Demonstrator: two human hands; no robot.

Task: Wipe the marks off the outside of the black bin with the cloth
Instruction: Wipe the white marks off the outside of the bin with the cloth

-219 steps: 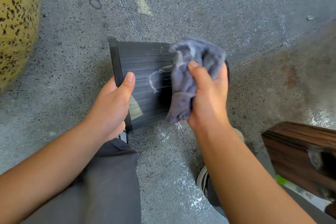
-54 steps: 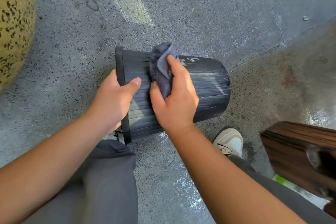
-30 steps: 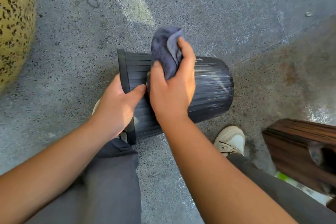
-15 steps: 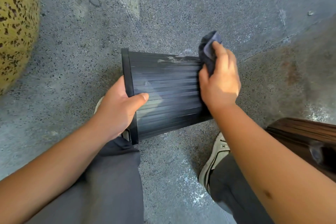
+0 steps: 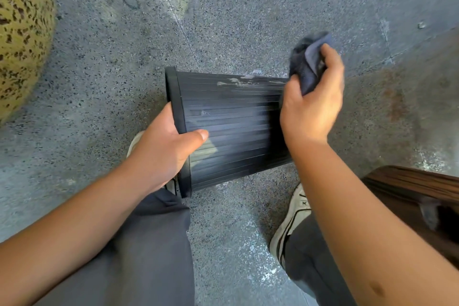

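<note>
The black ribbed bin (image 5: 231,126) lies on its side on the speckled floor, its rim to the left. My left hand (image 5: 164,149) grips that rim, thumb lying across the ribs. My right hand (image 5: 313,102) holds the bunched grey cloth (image 5: 308,62) at the bin's base end on the right, hiding the base. Whitish smears (image 5: 238,81) run along the bin's far upper edge, and a small pale spot (image 5: 205,113) sits mid-side.
A yellow speckled rounded object (image 5: 22,32) fills the far left. A dark wooden piece of furniture (image 5: 417,196) stands at the right. My knees in grey trousers (image 5: 139,256) and a pale shoe (image 5: 293,218) are just below the bin.
My right hand with the cloth has slid from the rim end rightwards along the bin to its base end. The bin has turned slightly. My left hand keeps its grip on the rim.
</note>
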